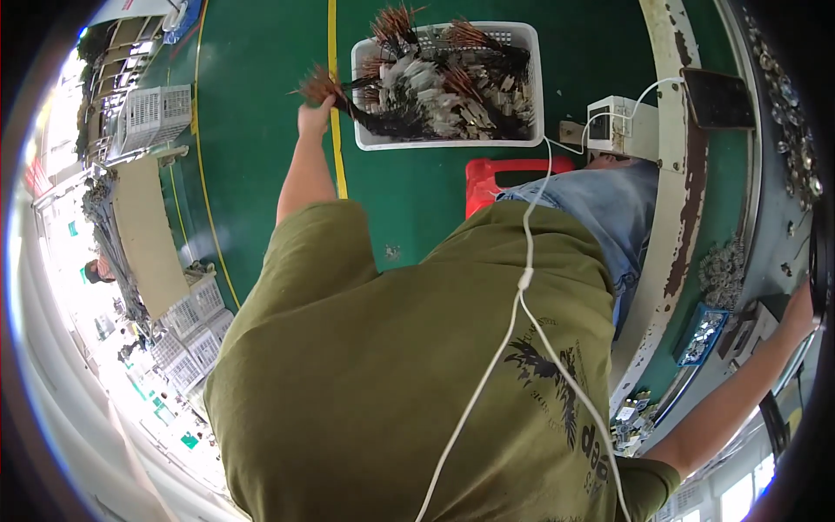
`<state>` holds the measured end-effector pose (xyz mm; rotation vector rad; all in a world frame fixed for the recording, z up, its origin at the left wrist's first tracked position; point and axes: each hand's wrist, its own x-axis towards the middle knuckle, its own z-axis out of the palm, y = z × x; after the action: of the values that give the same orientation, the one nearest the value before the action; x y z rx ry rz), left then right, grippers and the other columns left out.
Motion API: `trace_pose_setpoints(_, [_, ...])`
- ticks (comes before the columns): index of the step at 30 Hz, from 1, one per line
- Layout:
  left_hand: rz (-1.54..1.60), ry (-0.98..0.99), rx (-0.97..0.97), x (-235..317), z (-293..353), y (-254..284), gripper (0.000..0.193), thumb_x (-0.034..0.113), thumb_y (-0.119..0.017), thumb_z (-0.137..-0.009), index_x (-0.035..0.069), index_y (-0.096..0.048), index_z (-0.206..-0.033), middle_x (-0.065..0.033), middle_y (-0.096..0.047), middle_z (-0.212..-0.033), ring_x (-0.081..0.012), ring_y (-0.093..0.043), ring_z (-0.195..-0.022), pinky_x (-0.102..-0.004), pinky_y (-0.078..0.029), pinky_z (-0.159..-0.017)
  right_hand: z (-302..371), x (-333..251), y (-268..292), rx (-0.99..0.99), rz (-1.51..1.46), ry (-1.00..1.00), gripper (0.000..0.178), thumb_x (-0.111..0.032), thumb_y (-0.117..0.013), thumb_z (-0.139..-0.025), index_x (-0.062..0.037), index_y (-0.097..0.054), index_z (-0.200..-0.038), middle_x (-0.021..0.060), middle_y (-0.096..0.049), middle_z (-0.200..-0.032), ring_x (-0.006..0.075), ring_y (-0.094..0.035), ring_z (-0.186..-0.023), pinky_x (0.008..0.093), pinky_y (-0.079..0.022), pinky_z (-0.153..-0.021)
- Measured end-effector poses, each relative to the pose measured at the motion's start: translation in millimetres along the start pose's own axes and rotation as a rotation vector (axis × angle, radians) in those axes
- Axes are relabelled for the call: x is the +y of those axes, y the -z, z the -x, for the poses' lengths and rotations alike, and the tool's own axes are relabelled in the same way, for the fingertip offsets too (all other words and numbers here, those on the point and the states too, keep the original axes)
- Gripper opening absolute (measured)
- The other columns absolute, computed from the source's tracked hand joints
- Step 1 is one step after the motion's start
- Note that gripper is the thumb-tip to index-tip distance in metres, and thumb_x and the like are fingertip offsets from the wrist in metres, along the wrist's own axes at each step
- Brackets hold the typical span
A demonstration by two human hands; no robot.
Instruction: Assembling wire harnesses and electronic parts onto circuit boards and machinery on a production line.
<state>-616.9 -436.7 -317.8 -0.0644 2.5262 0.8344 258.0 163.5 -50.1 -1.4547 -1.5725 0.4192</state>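
Left hand (315, 117) closed around wire bundle (358, 114); slow movement should limit snags in crate (448, 144). Right hand (802, 309): grip unclear.

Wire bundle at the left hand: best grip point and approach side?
Likely the neck of the wire bundle, just behind its splayed copper-coloured ends, from the near left, outside the white crate, where the left hand is. It gathers thin there and sticks out past the crate's left rim; its dark length runs right among other wires, probably harder to single out.
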Motion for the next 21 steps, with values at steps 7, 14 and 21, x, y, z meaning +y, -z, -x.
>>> trace_pose_setpoints(7, [-0.219, -0.094, 0.322, -93, -48, 32, 0.071, 0.043, -0.071, -0.080, -0.003, -0.053, -0.132, -0.0184, -0.066, -0.114, -0.0305, -0.068, -0.089, -0.0391, -0.052, -0.082, 45, -49, -59, -0.336, -0.121, 0.085, 0.031, -0.016, -0.063, -0.089, 0.0038, -0.064, -0.113, 0.0083, -0.065, -0.108, 0.0183, -0.063, -0.092, 0.0303, -0.050, -0.079])
trace_pose_setpoints(14, [-0.181, -0.510, 0.037, 64, -10, -87, 0.042, 0.032, -0.062, -0.090, 0.003, -0.058, -0.121, -0.0199, -0.068, -0.111, -0.0345, -0.065, -0.105, -0.0419, -0.051, -0.088, 128, -212, -58, -0.207, -0.041, 0.201, 0.037, -0.013, -0.056, -0.097, 0.0020, -0.055, -0.131, 0.0140, -0.062, -0.126, 0.0243, -0.065, -0.104, 0.0331, -0.050, -0.091])
trace_pose_setpoints(21, [0.590, -1.159, -0.182, 320, 171, -149, 0.034, 0.010, -0.056, -0.099, -0.001, -0.046, -0.129, -0.0133, -0.058, -0.121, -0.0174, -0.059, -0.103, -0.0290, -0.049, -0.089, 246, -265, -20, 0.108, -0.041, 0.271, 0.045, -0.006, -0.049, -0.101, 0.0006, -0.037, -0.144, 0.0193, -0.057, -0.128, 0.0199, -0.064, -0.095, 0.0324, -0.051, -0.084])
